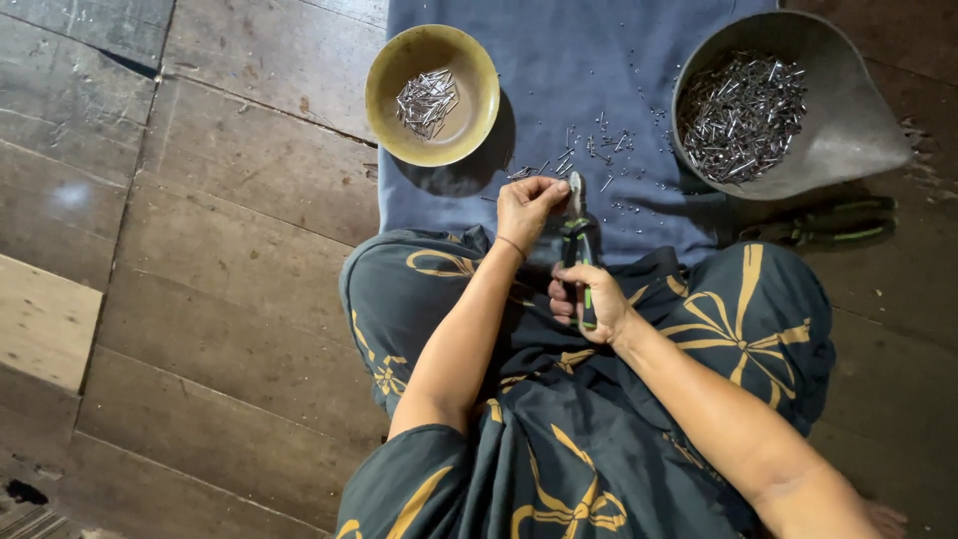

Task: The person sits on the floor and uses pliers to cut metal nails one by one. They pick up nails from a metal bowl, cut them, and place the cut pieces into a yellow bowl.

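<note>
Right hand [589,299] grips pliers [578,250]; left hand [527,205] pinched at tip; bowl [479,60] near, cloth edge [399,200] close

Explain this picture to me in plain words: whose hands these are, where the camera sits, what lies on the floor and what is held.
There is no machine here. The single picture comes from a camera worn on a person's head, looking down at their own lap and two bare hands as they sit on a wooden plank floor. The right hand has its grip closed around the handles of green and black pliers. The left hand pinches something small at the pliers' tip; it is too small to tell what. In front lies a blue cloth scattered with short metal pieces. On it stand a yellow bowl holding a few such pieces and a grey pan holding many. A second pair of pliers lies beside the pan.
</note>
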